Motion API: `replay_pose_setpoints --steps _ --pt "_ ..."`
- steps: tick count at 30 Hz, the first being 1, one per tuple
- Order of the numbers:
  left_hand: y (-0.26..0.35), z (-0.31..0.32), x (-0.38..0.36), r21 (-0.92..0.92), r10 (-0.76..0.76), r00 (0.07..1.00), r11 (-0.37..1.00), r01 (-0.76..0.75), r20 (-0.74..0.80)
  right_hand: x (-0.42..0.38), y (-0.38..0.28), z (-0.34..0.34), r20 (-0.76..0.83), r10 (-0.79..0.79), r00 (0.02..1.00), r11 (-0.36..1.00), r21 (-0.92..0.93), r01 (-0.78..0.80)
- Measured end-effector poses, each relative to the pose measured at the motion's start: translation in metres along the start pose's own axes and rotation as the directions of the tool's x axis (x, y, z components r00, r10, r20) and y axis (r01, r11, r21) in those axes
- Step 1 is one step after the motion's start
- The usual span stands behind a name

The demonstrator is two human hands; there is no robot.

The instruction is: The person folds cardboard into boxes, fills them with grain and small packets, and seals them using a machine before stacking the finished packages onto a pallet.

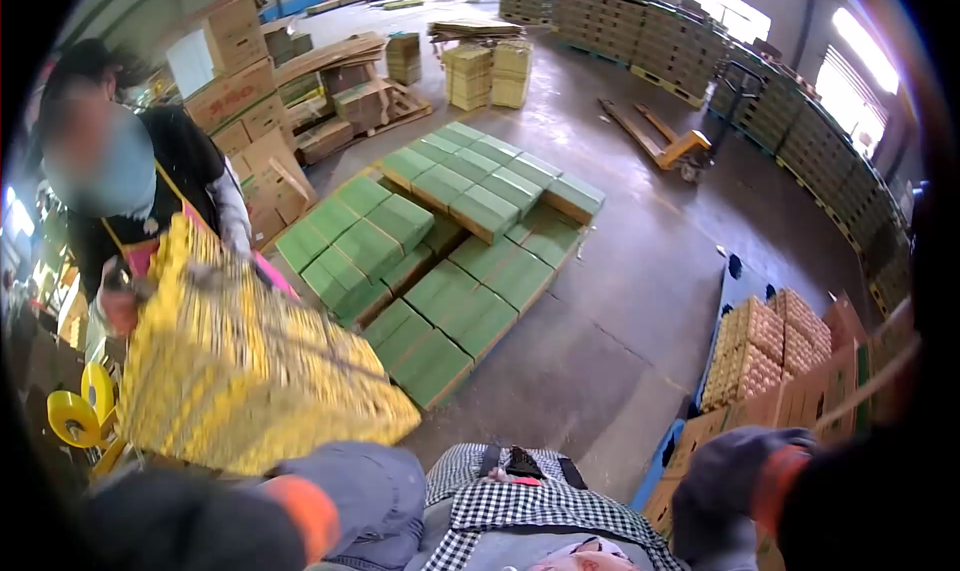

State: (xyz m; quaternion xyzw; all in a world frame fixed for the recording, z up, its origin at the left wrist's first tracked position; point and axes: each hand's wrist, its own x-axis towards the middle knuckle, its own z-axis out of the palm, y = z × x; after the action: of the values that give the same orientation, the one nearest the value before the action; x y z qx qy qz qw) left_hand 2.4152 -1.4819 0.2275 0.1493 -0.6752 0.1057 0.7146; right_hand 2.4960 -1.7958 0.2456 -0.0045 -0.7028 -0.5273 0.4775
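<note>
My left hand (pixel 365 496), covered in grey with an orange band behind it, is low in front of me, beside my checked apron (pixel 540 506). Just beyond it is the near end of a tall bundle of yellow trays (pixel 270 371). A co-worker at the left has a hand (pixel 118 306) on that bundle, which leans at an angle. At the lower right, my right hand (pixel 730 466), likewise grey with an orange band, is near some cardboard boxes (pixel 770 411). The fingers of both hands do not show, and I cannot make out anything held in either.
Green-topped boxes (pixel 470 291) stand in uneven layers ahead. On the right, trays of eggs (pixel 745 346) sit by a blue pallet (pixel 655 471). A yellow tape dispenser (pixel 75 421) is at the left. Farther back are a pallet jack (pixel 670 151), yellow stacks (pixel 470 78) and cartons (pixel 235 91).
</note>
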Motion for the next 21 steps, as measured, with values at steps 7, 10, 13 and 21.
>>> replay_pose_setpoints --steps 7,10,13,21 --pt "-0.061 -0.13 -0.056 0.614 -0.01 0.95 0.761 0.209 -0.311 -0.175 0.088 -0.114 0.537 0.767 0.351 0.057 0.488 -0.871" --pt "-0.087 -0.159 -0.075 0.785 0.085 0.895 0.521 0.334 -0.437 -0.211 0.128 -0.145 0.428 0.801 0.419 0.117 0.574 -0.81" --pt "-0.112 -0.193 -0.082 0.849 0.212 0.831 0.264 0.458 -0.514 -0.238 0.176 -0.186 0.36 0.823 0.439 0.123 0.642 -0.756" --pt "-0.162 -0.243 -0.083 0.496 0.694 0.421 -0.105 0.862 -0.584 -0.355 0.265 -0.202 0.362 0.773 0.521 -0.117 0.888 -0.444"
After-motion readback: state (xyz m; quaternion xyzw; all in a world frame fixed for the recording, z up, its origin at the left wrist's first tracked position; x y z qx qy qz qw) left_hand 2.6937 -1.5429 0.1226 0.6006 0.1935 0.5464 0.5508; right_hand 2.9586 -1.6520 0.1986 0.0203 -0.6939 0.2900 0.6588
